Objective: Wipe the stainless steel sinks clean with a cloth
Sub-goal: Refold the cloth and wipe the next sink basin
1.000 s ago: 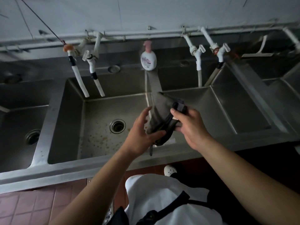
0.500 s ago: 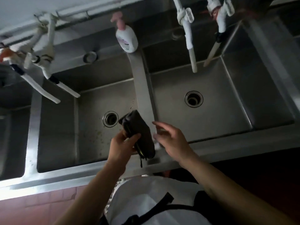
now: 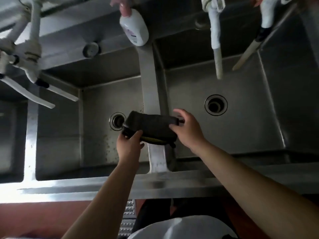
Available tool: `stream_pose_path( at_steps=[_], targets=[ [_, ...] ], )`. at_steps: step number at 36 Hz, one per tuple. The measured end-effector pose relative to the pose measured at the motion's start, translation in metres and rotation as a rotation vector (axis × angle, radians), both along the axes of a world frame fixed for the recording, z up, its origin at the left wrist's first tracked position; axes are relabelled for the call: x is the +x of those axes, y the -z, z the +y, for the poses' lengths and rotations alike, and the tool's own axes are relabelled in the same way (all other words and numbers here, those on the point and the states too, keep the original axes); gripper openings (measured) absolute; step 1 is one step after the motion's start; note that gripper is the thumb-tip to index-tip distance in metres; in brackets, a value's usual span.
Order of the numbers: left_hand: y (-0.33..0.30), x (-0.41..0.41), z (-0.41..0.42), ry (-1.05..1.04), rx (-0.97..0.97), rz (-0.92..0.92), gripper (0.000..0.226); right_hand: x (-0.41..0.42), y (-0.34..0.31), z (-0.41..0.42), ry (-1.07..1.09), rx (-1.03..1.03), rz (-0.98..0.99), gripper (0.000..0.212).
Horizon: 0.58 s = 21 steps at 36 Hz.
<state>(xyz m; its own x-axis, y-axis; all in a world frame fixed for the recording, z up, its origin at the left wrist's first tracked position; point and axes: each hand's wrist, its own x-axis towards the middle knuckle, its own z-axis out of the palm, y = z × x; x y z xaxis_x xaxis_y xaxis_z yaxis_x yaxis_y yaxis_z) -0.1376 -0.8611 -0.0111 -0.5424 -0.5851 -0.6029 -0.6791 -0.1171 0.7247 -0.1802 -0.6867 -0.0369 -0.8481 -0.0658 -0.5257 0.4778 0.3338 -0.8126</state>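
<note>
Both hands (image 3: 128, 144) (image 3: 188, 130) now on cloth (image 3: 151, 125), right hand newly gripping

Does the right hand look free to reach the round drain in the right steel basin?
Probably yes: the right hand hovers above that basin, nothing between it and the drain, though it pinches the dark cloth.
</note>
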Motion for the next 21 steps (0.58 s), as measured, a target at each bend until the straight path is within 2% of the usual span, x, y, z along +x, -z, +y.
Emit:
stream_pose_path(
  at_steps=[2,4,6,7,9,11,15,21],
  targets=[
    [0.015,0.002,-0.001,0.056,-0.128,-0.191,0.062,-0.003,0.004,-0.012,-0.092,0.094,-0.029,0.058],
    [0.021,0.008,-0.002,0.166,-0.329,-0.251,0.089,0.004,0.008,-0.026,-0.141,0.095,-0.083,0.061],
    [0.024,0.011,-0.001,0.351,-0.423,-0.106,0.076,0.016,0.011,-0.038,-0.164,0.053,-0.136,0.064],
    [0.026,0.012,-0.001,0.451,-0.356,-0.035,0.063,0.021,0.013,-0.043,-0.159,0.04,-0.151,0.065],
    [0.029,0.013,0.002,0.554,-0.124,-0.017,0.052,0.026,0.017,-0.048,-0.103,0.042,-0.151,0.062],
    [0.033,0.011,0.002,0.527,0.001,-0.028,0.052,0.024,0.021,-0.051,-0.035,0.055,-0.142,0.058],
    [0.047,-0.001,-0.004,0.309,0.109,-0.009,0.054,0.016,0.028,-0.058,0.029,0.114,-0.086,0.051],
    [0.065,-0.033,-0.017,0.308,0.038,0.021,0.046,-0.011,0.036,-0.067,0.124,0.11,-0.017,0.045]
  ],
)
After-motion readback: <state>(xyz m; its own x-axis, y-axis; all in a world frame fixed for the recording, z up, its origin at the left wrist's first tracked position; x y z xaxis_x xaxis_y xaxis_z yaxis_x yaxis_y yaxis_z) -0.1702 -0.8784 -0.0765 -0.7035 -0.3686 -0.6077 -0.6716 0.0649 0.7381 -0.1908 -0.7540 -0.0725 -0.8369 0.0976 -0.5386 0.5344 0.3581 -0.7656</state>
